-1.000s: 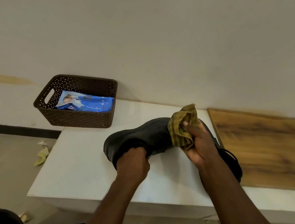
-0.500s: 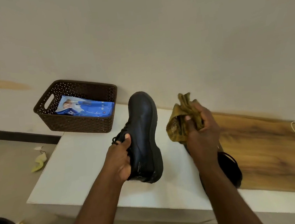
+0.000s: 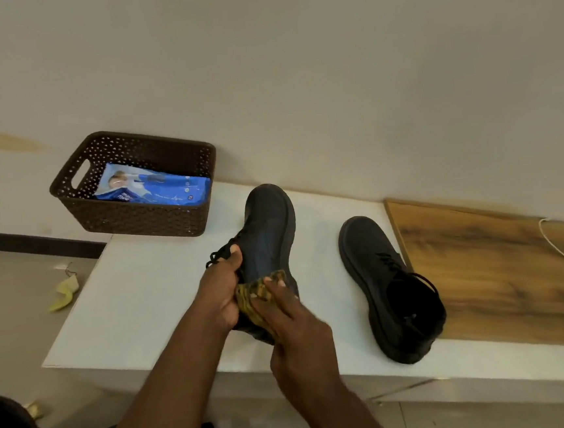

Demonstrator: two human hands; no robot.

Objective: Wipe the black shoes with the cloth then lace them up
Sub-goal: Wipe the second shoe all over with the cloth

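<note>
Two black shoes on the white surface (image 3: 151, 293). One shoe (image 3: 269, 235) tipped on its side, toe toward the wall, gripped near the laces by the left hand (image 3: 221, 294), thumb curled over the eyelet row. Right hand (image 3: 293, 318) pressing a crumpled yellow-green cloth (image 3: 257, 292) against the heel end, fingers fairly straight over the fabric, thumb out of sight. Other shoe (image 3: 386, 286) standing upright to the right, apart from the first, laces loose, heel close to the near edge and its side just beside the wooden board (image 3: 483, 271).

Likely stiff-walled and moderately heavy, with a thick sole; smooth upper probably slick under a dry cloth, so best held at the collar or lace panel rather than the toe cap. Cloth soft and light, easily bunched, needing a flat press to wipe well. Laces thin and limp, calling for a fingertip pinch.

Little margin at the near edge: held shoe's heel close to it, second shoe's heel close too. Open room toward the left half of the surface, between the hands and the brown basket (image 3: 131, 223) holding a blue packet (image 3: 155, 187). Wall close behind.
</note>
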